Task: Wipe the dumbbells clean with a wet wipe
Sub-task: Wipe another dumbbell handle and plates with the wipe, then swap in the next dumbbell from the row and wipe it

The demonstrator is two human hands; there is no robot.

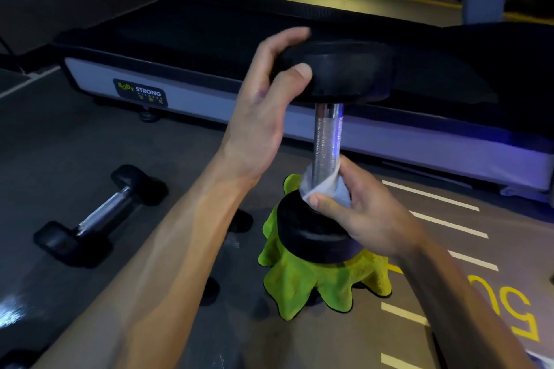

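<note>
Quick count of what's here: two black rubber-headed dumbbells with chrome knurled handles that I can see whole, one standing upright (326,141) in the middle of the grey gym floor (75,144), the other lying flat (100,214) toward the floor's left edge. There are a few more dark round shapes low on the floor by the left forearm, can't tell what they are so not counting them. One lime-green fuzzy microfibre cloth (317,281) under the upright one. One pale blue-white wet wipe (325,189) around its handle. Two bare hands, left (257,117) and right (365,213). One black-and-grey treadmill (209,78) along the floor's far edge
</note>
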